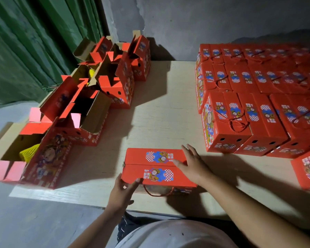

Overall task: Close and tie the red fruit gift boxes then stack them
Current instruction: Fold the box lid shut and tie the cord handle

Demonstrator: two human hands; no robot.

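A single head-worn wide-angle view looks forward and steeply down from above the person's chest onto the table (159,108), hands close below, the wall (213,24) and curtain (34,42) farther off

Setting: a bare packing or storage room. Rough grey plaster wall (186,24), green curtain (25,51) at left, light wooden table (159,108) carrying rows of closed red fruit gift boxes (258,108) and a cluster of open boxes (89,97).

A pale wood-grain counter (156,104) carries open red boxes (89,108) at left, closed boxes (258,104) at right, one closed box (157,167) lower centre.
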